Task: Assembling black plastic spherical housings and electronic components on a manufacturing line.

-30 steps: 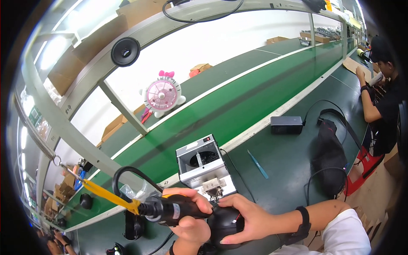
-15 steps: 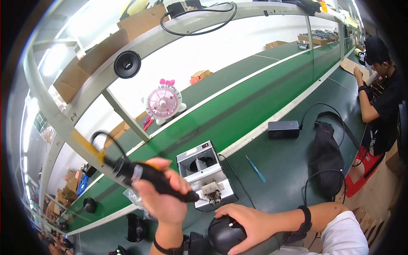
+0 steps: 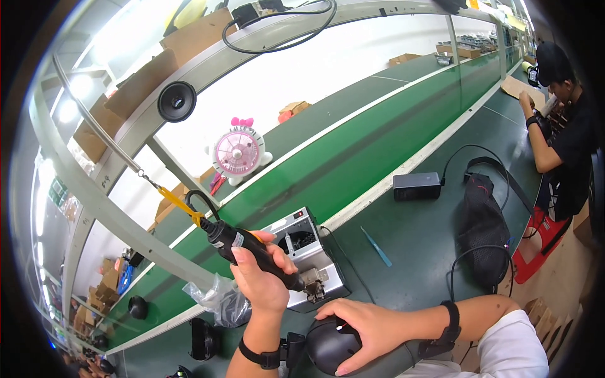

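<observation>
My left hand (image 3: 261,277) is wrapped round a black electric screwdriver (image 3: 252,254), which hangs from a yellow strap and slants down to the right. Its nose is at the metal pick-up head (image 3: 315,281) of a grey screw feeder (image 3: 312,255); whether the bit touches a screw is too small to tell. Lower down, my right hand (image 3: 368,331) grips a rounded black plastic housing (image 3: 331,348) from above and the right, thumb on its near side. A small white spot shows on the housing beside my fingers.
Blue tweezers (image 3: 376,246), a black power adapter (image 3: 417,186) and a black mesh bag (image 3: 485,233) with cables lie to the right. A clear plastic bag (image 3: 220,302) sits left of the feeder. Beyond runs a green conveyor belt (image 3: 378,154). A co-worker (image 3: 561,120) sits far right.
My left hand has brought the screwdriver's nose slightly closer to the feeder's metal head. My right hand keeps its hold on the black housing. The whole view has shifted a little.
</observation>
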